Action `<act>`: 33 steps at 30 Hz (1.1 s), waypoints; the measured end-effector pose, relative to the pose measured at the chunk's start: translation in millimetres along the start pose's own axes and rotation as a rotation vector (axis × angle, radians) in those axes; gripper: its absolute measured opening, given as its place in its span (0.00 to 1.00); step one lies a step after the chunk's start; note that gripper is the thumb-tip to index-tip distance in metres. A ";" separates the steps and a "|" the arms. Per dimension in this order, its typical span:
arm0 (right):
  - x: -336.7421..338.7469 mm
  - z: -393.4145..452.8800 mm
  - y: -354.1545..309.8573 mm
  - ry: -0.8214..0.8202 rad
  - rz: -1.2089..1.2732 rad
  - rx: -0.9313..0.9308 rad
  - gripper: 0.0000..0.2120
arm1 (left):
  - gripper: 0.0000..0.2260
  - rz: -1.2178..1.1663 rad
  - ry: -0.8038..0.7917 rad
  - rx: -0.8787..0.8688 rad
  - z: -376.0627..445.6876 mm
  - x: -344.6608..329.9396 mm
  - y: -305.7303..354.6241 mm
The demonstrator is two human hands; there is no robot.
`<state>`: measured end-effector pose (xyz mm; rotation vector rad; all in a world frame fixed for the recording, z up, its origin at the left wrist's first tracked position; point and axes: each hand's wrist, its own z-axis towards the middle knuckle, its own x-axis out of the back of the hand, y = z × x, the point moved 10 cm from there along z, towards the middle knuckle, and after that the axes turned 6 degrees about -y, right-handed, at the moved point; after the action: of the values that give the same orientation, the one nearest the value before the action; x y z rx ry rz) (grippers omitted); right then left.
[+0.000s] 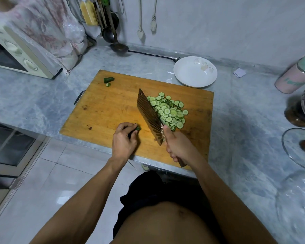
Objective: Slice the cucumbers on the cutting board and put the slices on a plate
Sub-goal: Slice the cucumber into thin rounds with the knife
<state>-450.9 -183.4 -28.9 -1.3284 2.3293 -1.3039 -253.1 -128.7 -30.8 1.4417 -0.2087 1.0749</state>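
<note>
My right hand (179,147) held the knife (151,113) tight, its blade tilted beside the pile of cucumber slices (169,111) in the middle of the cutting board (104,110). My left hand (124,140) pinched a small cucumber end (137,128). The white plate (195,71) sat at the upper right.

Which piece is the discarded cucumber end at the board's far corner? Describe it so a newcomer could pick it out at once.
Start at the wooden cutting board on the grey counter. Go to its far left corner, well away from the pile of slices beside the cleaver. There lies a dark green cucumber end, stubby and uncut, with one small round slice just in front; everything else green is thin pale rounds.
</note>
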 end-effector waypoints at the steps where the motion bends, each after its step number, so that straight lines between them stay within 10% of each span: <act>1: 1.4 -0.8 -2.1 0.000 -0.013 0.009 0.30 | 0.09 0.004 0.005 -0.011 1.3 0.4 1.8; 33: -36.3 4.3 -38.1 0.040 -0.303 0.143 0.32 | 0.10 0.001 0.015 -0.020 -1.6 -11.7 2.2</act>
<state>-403.5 -167.0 -12.5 -1.6687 2.0710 -1.5607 -261.8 -133.2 -37.8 1.4153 -0.2089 1.0816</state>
